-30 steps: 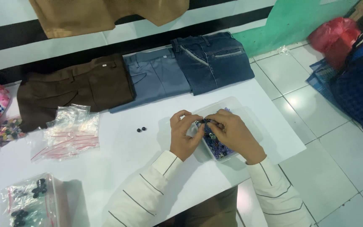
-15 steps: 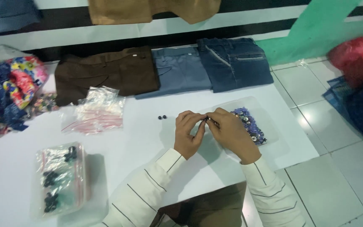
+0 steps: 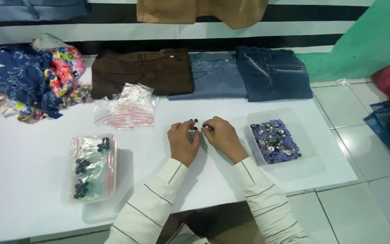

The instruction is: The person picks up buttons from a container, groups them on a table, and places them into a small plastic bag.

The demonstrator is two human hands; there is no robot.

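The person's left hand [image 3: 183, 142] and right hand [image 3: 220, 138] rest close together on the white table [image 3: 32, 180], fingertips almost meeting. Both hands have their fingers drawn together in a pinch around a few small dark buttons [image 3: 194, 122] that lie on the table just at the fingertips; whether a button is actually lifted off the surface cannot be told. To the right of the right hand stands a clear plastic tray [image 3: 303, 167] filled with a heap of bluish and silvery buttons [image 3: 274, 142]. To the left of the left hand, well apart, lies another clear container [image 3: 91, 166] holding little bags of dark buttons. Beyond the hands is a loose pile of small clear zip bags [image 3: 129, 108]. Along the far edge of the table lie three folded pairs of trousers: brown [image 3: 141, 72], grey-blue [image 3: 215, 74] and dark blue [image 3: 274, 72]. A bundle of flowered cloth [image 3: 28, 74] sits at the far left.
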